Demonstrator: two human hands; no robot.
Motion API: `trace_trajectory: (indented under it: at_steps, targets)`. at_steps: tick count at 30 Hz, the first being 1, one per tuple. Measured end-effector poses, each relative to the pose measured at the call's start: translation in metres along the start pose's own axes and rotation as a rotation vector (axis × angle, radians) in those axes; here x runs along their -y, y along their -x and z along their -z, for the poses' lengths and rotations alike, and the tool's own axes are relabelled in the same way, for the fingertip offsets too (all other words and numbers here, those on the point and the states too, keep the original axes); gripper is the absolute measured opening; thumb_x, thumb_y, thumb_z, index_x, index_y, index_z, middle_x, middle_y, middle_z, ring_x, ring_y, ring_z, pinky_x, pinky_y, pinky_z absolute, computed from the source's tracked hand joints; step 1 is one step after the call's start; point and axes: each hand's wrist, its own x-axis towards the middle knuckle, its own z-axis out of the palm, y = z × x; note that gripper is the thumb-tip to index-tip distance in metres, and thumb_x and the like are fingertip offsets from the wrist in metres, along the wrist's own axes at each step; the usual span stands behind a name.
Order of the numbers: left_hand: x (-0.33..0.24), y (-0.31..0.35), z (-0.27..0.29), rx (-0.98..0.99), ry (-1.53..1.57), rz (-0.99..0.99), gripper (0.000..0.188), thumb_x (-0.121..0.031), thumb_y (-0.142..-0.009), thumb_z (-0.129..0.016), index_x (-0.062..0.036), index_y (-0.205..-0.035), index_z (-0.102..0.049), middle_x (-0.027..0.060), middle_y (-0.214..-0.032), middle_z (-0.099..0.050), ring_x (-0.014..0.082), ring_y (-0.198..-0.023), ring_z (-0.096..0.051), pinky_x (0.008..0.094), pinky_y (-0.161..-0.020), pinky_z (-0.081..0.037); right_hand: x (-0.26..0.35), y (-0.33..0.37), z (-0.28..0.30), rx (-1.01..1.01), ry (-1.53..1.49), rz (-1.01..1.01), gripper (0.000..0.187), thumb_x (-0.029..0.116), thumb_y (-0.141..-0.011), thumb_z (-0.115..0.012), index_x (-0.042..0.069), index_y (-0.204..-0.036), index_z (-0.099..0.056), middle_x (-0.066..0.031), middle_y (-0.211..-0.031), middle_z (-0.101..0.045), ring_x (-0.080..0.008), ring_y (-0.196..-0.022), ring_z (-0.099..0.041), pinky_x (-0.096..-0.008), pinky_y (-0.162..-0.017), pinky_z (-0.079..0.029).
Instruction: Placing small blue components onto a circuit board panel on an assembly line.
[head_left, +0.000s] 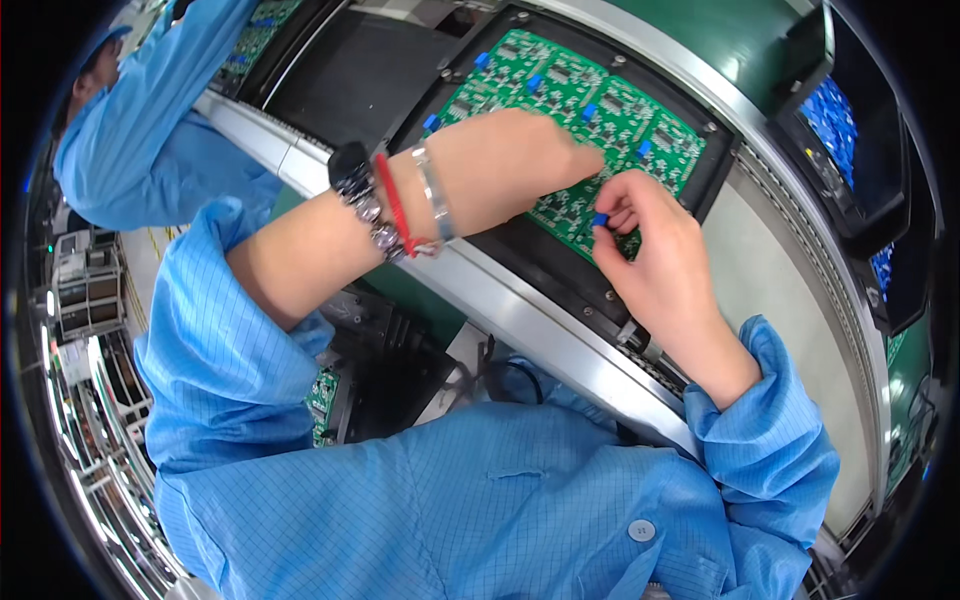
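A green circuit board panel (560, 98) lies in a black carrier frame (715, 165), with several small blue block-shaped components (589, 112) standing on it. My right hand (662, 255) is closed in a pinch over the panel's near right part, gripping another blue component (600, 219) between thumb and fingers. Over the middle of the panel is my left hand (505, 165), its back toward me and its fingers curled. The left fingertips are mostly hidden, so whatever they hold cannot be made out. That wrist carries a dark beaded bracelet, a red cord and a clear band.
A metal conveyor rail (510, 300) runs between my body and the carrier. At the right, black bins (800, 150) hold many blue components (832, 115). Another person's blue sleeve (170, 110) reaches in at the upper left, near a second green board (262, 30).
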Motion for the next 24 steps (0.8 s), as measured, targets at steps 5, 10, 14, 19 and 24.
trace_trajectory:
  at_steps: [5, 10, 14, 19, 24]
  targets:
    - [0.004, -0.004, 0.0, 0.006, -0.003, -0.079, 0.038, 0.001, -0.071, -0.064, -0.0052, -0.107, -0.055, 0.0129, -0.092, -0.06, 0.0341, -0.084, -0.061, 0.0405, -0.071, -0.05, 0.005, -0.001, -0.001, -0.03, 0.129, -0.018, 0.027, -0.01, -0.069, -0.062, 0.002, -0.089, -0.05, -0.0072, -0.079, -0.053, -0.0172, -0.069, -0.054, -0.028, -0.065, -0.047]
    - [0.007, -0.004, 0.006, -0.122, 0.04, -0.166, 0.035, 0.001, -0.072, -0.064, -0.0043, -0.106, -0.055, 0.0137, -0.093, -0.056, 0.0323, -0.087, -0.06, 0.039, -0.073, -0.051, 0.005, 0.0, 0.004, -0.035, 0.105, -0.033, 0.026, -0.01, -0.069, -0.062, 0.002, -0.087, -0.049, -0.0062, -0.076, -0.051, -0.015, -0.067, -0.051, -0.0266, -0.064, -0.046]
    - [0.012, 0.0, 0.027, -0.244, 0.003, -0.048, 0.029, -0.004, -0.078, -0.064, -0.0038, -0.107, -0.06, 0.0128, -0.103, -0.059, 0.0261, -0.091, -0.061, 0.0347, -0.078, -0.051, 0.001, 0.002, 0.01, -0.033, 0.105, -0.047, 0.025, -0.009, -0.069, -0.062, 0.002, -0.085, -0.048, -0.0058, -0.074, -0.05, -0.0139, -0.066, -0.05, -0.026, -0.063, -0.046]
    - [-0.011, 0.04, 0.075, -0.256, 0.029, 0.211, 0.025, -0.003, -0.078, -0.063, 0.0021, -0.103, -0.058, 0.0139, -0.098, -0.056, 0.0253, -0.075, -0.061, 0.0327, -0.068, -0.051, -0.002, 0.007, 0.007, -0.034, 0.138, -0.025, 0.023, -0.009, -0.069, -0.062, 0.001, -0.081, -0.046, -0.0064, -0.074, -0.049, -0.0153, -0.066, -0.05, -0.0266, -0.063, -0.044]
    - [-0.004, 0.107, 0.063, -0.318, 0.068, 0.332, 0.032, -0.001, -0.08, -0.061, -0.0029, -0.112, -0.058, 0.009, -0.11, -0.055, 0.0185, -0.083, -0.062, 0.0313, -0.068, -0.051, -0.003, 0.007, 0.005, -0.025, 0.175, -0.005, 0.021, -0.008, -0.069, -0.062, 0.001, -0.079, -0.045, -0.0073, -0.074, -0.049, -0.0166, -0.066, -0.05, -0.0276, -0.063, -0.043]
